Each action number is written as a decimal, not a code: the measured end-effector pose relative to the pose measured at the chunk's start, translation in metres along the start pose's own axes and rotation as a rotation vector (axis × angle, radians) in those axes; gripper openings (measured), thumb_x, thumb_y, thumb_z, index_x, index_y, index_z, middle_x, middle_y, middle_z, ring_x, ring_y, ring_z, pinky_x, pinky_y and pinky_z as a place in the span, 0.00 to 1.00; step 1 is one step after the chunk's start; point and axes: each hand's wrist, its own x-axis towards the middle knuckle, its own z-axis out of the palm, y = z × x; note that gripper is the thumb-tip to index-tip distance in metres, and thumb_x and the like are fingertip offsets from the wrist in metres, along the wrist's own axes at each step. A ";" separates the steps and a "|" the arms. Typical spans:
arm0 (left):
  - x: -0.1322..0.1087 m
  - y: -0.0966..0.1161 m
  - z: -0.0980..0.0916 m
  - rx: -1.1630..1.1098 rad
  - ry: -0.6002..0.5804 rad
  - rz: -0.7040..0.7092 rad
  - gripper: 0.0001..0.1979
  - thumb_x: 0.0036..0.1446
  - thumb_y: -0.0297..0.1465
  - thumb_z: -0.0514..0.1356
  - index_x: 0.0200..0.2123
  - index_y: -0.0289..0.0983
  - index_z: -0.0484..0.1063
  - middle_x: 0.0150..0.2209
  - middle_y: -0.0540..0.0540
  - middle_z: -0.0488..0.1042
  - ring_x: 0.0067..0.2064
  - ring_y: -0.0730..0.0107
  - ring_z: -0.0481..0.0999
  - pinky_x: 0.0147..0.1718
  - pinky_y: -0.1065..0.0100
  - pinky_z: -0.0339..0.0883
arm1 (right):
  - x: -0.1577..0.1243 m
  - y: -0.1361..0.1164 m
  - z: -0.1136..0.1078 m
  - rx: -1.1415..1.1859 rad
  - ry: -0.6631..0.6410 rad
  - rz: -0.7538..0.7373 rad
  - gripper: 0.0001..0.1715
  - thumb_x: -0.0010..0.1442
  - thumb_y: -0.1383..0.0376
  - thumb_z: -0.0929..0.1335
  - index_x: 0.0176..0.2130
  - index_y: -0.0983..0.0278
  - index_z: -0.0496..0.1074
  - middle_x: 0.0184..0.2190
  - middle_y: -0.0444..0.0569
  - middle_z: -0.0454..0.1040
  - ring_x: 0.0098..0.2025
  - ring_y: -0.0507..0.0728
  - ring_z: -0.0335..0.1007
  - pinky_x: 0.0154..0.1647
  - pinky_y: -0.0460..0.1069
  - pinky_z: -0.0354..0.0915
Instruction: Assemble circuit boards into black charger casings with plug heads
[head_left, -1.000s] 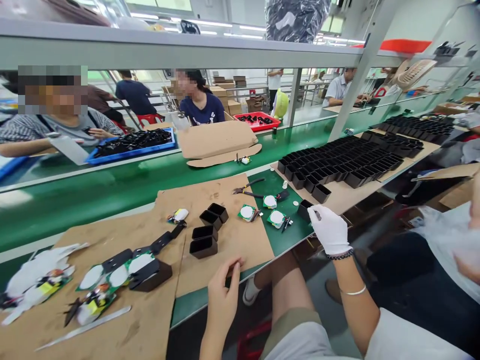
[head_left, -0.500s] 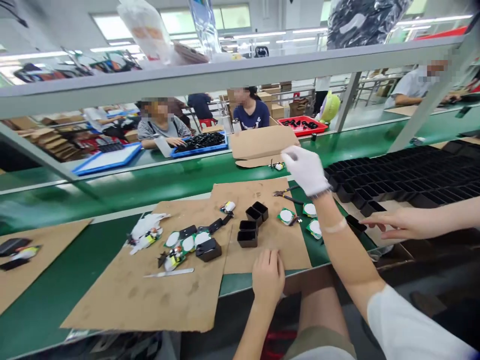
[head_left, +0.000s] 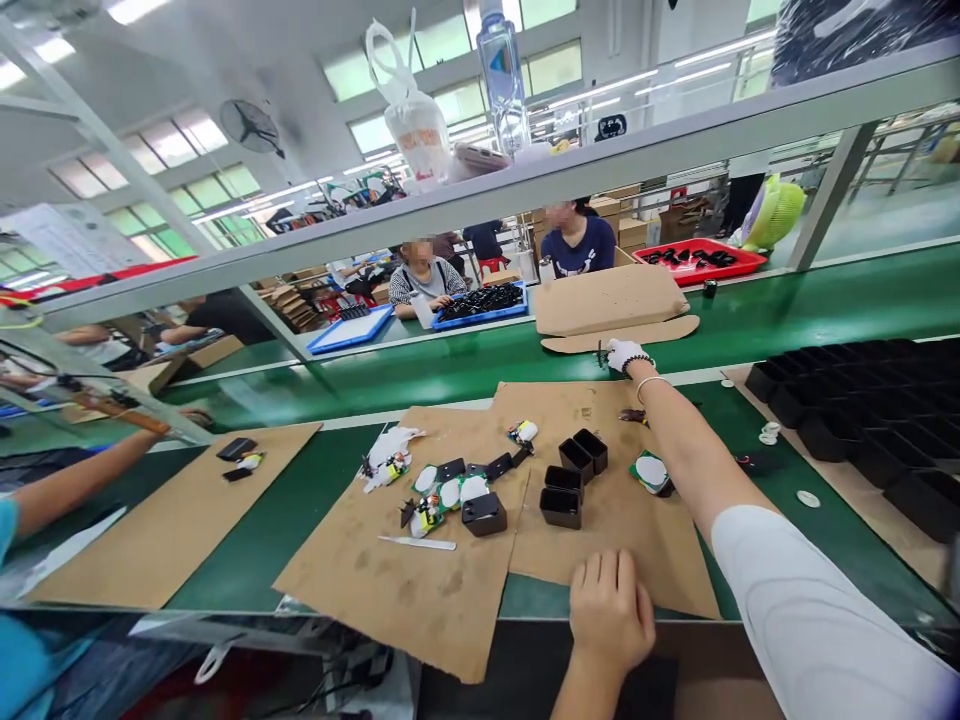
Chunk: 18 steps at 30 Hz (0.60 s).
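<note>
My right hand point(head_left: 628, 354), in a white glove, reaches to the far edge of the workbench. Its fingers are closed on a small circuit board with dark wires point(head_left: 602, 355), mostly hidden by the hand. My left hand point(head_left: 611, 610) is bare and rests at the bench's near edge with its fingers curled, nothing visible in it. Ahead of it, several open black plastic cases point(head_left: 561, 507) stand on a cardboard sheet point(head_left: 487, 640). A round white-topped circuit board point(head_left: 650, 472) lies near my right forearm, and pliers point(head_left: 632, 416) are partly hidden beyond it.
Left of the cases lie more circuit boards point(head_left: 450, 493), a closed black case point(head_left: 484, 514) and tweezers point(head_left: 418, 543). Many black cases point(head_left: 832, 430) fill the right side. A shelf point(head_left: 675, 125) crosses above. Co-workers sit across the belt, and another person's arm point(head_left: 90, 470) is at left.
My right hand has reached forward and closed on the small board by the cardboard on the belt. The view has swung right. Another person's hand at the right has left the view.
</note>
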 end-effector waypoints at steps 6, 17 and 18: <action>0.009 0.001 -0.005 -0.032 0.035 -0.015 0.09 0.52 0.23 0.55 0.35 0.36 0.73 0.25 0.44 0.73 0.27 0.60 0.70 0.27 0.60 0.58 | 0.017 -0.005 -0.009 -0.121 -0.412 0.173 0.24 0.75 0.56 0.60 0.51 0.73 0.73 0.50 0.50 0.73 0.45 0.50 0.74 0.50 0.48 0.71; -0.004 -0.020 -0.021 -0.291 0.292 -0.475 0.19 0.62 0.27 0.58 0.56 0.34 0.63 0.42 0.39 0.72 0.44 0.59 0.74 0.43 0.58 0.68 | -0.198 -0.047 -0.077 -0.684 -0.286 -0.161 0.09 0.60 0.59 0.70 0.34 0.63 0.72 0.25 0.46 0.74 0.26 0.53 0.67 0.29 0.48 0.51; 0.002 -0.023 -0.022 -0.327 0.318 -0.566 0.24 0.61 0.29 0.61 0.59 0.35 0.61 0.48 0.36 0.70 0.50 0.56 0.73 0.49 0.54 0.69 | -0.226 -0.042 -0.067 -0.761 -0.227 -0.070 0.10 0.61 0.58 0.69 0.35 0.63 0.72 0.25 0.48 0.74 0.27 0.55 0.69 0.28 0.49 0.49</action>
